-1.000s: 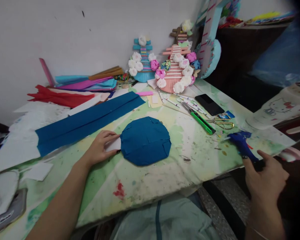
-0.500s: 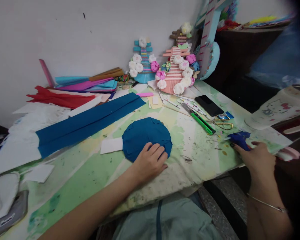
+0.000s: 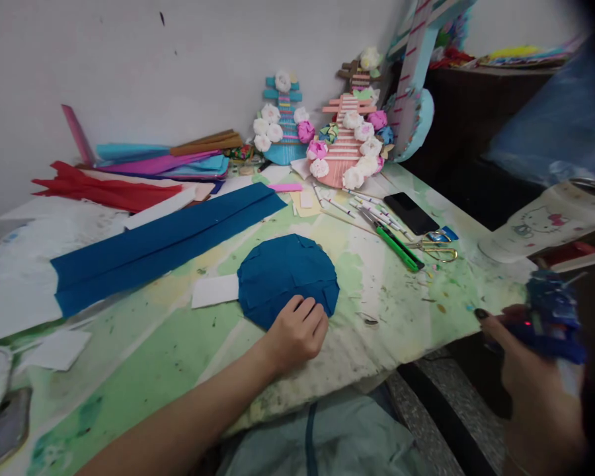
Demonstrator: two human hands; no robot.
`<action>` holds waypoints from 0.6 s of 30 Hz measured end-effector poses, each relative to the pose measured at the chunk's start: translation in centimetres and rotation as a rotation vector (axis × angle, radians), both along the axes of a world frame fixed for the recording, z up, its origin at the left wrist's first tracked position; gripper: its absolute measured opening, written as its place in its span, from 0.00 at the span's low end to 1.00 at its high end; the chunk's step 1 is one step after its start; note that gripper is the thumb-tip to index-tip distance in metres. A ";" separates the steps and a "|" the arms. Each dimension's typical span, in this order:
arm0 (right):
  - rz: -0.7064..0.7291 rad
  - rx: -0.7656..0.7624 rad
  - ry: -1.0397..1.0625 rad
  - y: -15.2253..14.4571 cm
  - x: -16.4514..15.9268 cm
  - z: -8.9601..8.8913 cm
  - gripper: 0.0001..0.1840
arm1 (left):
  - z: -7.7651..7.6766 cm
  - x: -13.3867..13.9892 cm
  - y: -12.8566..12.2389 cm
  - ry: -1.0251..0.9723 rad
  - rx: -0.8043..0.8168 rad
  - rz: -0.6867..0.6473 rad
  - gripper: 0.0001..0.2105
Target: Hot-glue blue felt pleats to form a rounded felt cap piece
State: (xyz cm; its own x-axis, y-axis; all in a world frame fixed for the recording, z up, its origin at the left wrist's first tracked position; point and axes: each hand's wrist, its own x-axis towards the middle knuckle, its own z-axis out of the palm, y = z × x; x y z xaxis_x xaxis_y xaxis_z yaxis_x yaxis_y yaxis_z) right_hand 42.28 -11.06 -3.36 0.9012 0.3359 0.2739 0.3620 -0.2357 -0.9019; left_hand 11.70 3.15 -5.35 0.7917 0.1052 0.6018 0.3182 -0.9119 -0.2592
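A rounded disc covered in dark blue crepe paper [image 3: 282, 271] lies on the table, with a white card tab [image 3: 215, 291] sticking out on its left. My left hand [image 3: 297, 334] is closed at the disc's near right edge, its fingers curled over the blue paper; the thumb is hidden. Beyond the table's right edge my right hand [image 3: 535, 377] is wrapped round a blue glue gun [image 3: 550, 317], on which a small red light glows. To the left of the disc, a long folded strip of the same blue paper [image 3: 163, 244] lies aslant.
A green utility knife [image 3: 399, 247], gold-handled scissors [image 3: 439, 251] and a black phone [image 3: 410, 213] lie right of centre. Several flower-decorated lute shapes [image 3: 344, 145] stand along the wall. A white tumbler [image 3: 540, 221] is at the right, coloured paper [image 3: 114, 188] at the left.
My right hand has lifted the glue gun off the table's right corner, moving it up and to the right. My left hand stays at the disc, its fingers curled more tightly. The view has shifted slightly.
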 end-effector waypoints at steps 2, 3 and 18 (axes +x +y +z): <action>0.201 0.067 0.184 1.2 -3.1 0.9 0.20 | 0.0 0.1 0.0 -0.048 0.026 -0.029 0.04; 0.307 0.088 0.242 1.9 -4.6 1.3 0.19 | 0.0 0.0 0.0 -0.082 0.042 -0.037 0.04; 0.990 0.143 0.370 8.1 -14.7 -0.3 0.17 | 2.6 -2.6 0.2 -0.281 0.077 0.004 0.04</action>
State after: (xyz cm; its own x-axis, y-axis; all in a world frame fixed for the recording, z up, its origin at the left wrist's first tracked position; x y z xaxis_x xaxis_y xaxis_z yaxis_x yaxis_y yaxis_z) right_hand 27.63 -2.95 -3.65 0.2800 0.9506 0.1339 0.0318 0.1302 -0.9910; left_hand 9.09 3.35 -2.79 0.5927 0.0535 0.8037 0.3909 -0.8915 -0.2290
